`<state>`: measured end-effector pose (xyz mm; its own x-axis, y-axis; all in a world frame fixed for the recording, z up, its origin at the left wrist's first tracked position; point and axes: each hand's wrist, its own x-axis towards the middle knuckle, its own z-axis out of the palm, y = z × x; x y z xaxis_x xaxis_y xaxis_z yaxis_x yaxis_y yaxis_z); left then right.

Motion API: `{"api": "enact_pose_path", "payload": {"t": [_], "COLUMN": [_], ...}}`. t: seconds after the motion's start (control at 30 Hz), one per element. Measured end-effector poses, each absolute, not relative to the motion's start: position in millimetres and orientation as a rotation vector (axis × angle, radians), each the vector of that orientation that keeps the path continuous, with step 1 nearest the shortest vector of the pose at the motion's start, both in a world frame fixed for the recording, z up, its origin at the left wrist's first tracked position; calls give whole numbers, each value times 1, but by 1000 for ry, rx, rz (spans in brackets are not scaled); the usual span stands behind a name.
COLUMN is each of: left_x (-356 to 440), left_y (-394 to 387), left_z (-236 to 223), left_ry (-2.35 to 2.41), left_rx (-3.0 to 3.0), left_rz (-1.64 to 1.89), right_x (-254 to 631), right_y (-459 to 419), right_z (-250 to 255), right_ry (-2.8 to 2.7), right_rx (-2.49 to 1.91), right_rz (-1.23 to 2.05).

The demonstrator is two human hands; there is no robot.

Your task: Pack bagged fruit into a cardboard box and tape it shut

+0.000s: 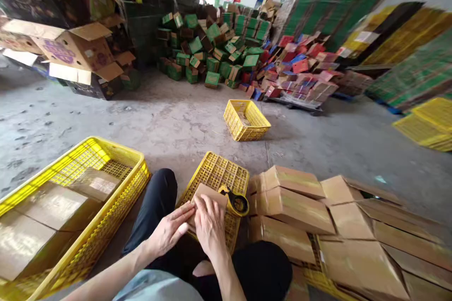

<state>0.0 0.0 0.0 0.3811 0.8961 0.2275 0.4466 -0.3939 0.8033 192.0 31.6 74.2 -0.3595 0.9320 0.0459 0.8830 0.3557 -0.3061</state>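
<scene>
A small brown cardboard box [214, 194] rests on an upturned yellow plastic crate [226, 169] between my knees. My right hand [211, 225] lies over its top, fingers stretched out and spread. At the box's left edge, my left hand [168, 231] touches it with straight fingers, the thumb held apart. Both hands and the viewing angle hide the near side of the box. Just right of the box, a tape dispenser [234, 201], yellow and black, lies on the crate.
To my left a large yellow crate [142, 174] holds several taped boxes [52, 204]. Folded cardboard boxes [291, 207] are stacked at my right. Ahead on the floor stands a smaller yellow crate [246, 121]. Piles of green boxes [212, 56] and red boxes [300, 66] lie beyond.
</scene>
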Motion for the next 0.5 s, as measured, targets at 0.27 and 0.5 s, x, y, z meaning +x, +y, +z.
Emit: {"api": "enact_pose_path", "payload": {"t": [0.27, 0.5], "left_x": [1, -2], "left_y": [6, 8], "left_z": [9, 4], "left_ry": [1146, 1168], "left_rx": [2052, 2093], "left_rz": [916, 931], "right_x": [199, 200], "right_y": [53, 64], "right_z": [78, 77], "right_ry": [-2531, -2520], "right_rx": [-1572, -1586], "right_rz": [185, 173]}}
